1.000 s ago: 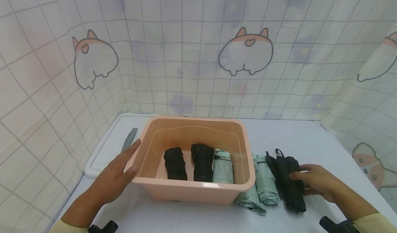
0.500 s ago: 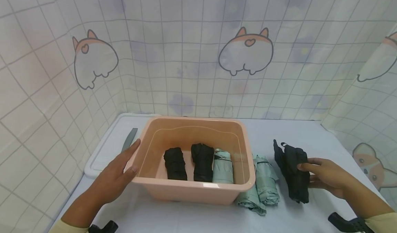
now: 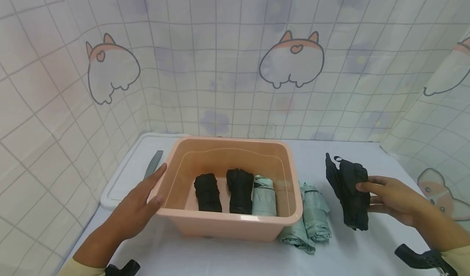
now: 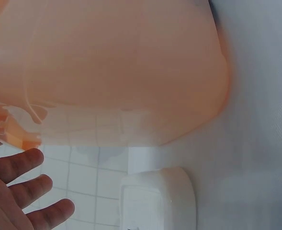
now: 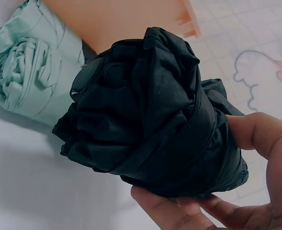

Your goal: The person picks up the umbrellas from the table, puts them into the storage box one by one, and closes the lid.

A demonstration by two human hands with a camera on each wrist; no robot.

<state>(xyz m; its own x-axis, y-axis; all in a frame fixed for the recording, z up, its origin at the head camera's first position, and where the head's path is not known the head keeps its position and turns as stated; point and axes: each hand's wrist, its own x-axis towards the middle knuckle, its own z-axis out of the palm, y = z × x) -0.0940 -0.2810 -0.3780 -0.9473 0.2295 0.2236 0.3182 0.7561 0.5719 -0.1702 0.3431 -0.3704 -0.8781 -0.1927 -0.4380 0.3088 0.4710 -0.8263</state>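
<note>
My right hand [image 3: 394, 197] grips a black folded umbrella [image 3: 353, 194] from its right side, thumb on top and fingers beneath. The umbrella is held over the table with its wrist loop at the far end; its bunched near end fills the right wrist view. At the peach plastic basin [image 3: 227, 232], my left hand [image 3: 137, 206] lies against the left rim with fingers extended. Inside the basin are two black folded umbrellas [image 3: 240, 191] and a mint green one [image 3: 264, 196]. Outside, two more mint green umbrellas [image 3: 316, 215] lie beside its right wall, one partly hidden under the rim.
A white lid or tray [image 3: 126, 172] lies behind and left of the basin, with a grey strip [image 3: 153, 164] on it. White cloth covers the table [image 3: 235, 259]. A tile-patterned curtain [image 3: 235, 63] with cartoon dogs surrounds the back and sides.
My right hand has lifted the black umbrella off the table beside the mint green ones, moving it up and slightly right. The left hand and basin have stayed put.
</note>
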